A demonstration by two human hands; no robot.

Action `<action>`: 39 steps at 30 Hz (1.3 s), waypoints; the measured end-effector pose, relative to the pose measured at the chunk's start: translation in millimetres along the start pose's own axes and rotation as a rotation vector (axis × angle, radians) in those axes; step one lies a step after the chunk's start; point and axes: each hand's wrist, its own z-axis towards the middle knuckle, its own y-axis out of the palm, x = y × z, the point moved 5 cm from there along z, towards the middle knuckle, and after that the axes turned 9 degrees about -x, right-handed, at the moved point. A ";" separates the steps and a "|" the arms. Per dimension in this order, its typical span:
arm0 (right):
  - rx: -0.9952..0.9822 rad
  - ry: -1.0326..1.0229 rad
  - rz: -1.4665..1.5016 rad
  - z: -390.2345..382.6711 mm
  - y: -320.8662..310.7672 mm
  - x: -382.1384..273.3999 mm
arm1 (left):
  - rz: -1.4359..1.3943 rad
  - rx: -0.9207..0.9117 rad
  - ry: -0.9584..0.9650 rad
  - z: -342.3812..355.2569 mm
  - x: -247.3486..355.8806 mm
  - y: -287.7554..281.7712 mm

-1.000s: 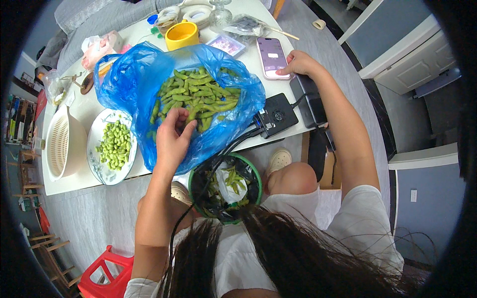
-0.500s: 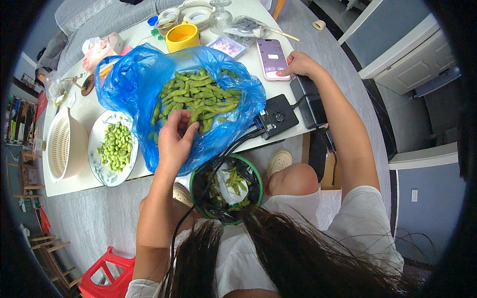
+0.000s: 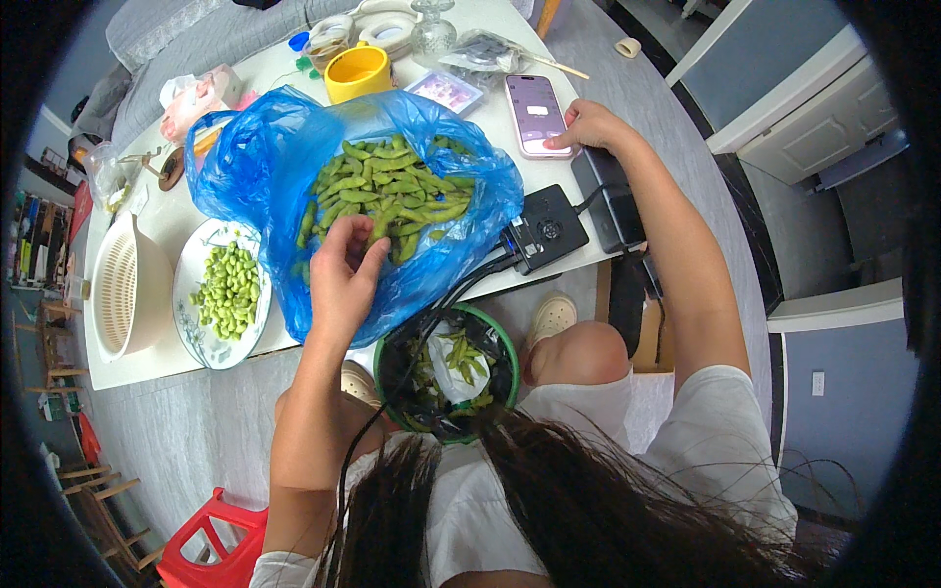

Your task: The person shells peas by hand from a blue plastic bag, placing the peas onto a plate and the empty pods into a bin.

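Many shelled edamame beans are lying on a floral plate. Rightward, the left hand is resting, fingers curled, against edamame pods in a blue plastic bag; whether its grip is holding one, I cannot tell. The right hand is touching a smartphone, its grip likewise unclear.

Thin, crinkled plastic with a glossy sheen makes up the bag. The pods in it look matt and slightly rough, the beans smoother. The plate looks like glazed ceramic; the basket is dull plastic. The phone has a smooth, glassy screen. The mug is glossy, the sofa soft cloth.
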 end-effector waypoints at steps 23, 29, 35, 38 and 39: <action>-0.003 0.003 -0.020 -1.2 -0.4 -2.3 | -0.094 0.024 -0.015 -0.9 3.6 -5.0; -0.015 -0.024 -0.012 1.5 -0.7 1.1 | -0.111 0.025 -0.002 -1.4 4.3 -5.2; -0.017 -0.011 -0.018 2.7 0.6 1.7 | -0.111 0.018 0.001 -1.3 3.7 -5.2; -0.024 -0.010 -0.007 0.0 -0.2 -0.4 | -0.110 0.017 0.001 -1.5 4.9 -5.5; -0.030 -0.012 0.000 -0.1 -0.1 -1.0 | -0.097 0.014 -0.001 -1.7 4.9 -5.8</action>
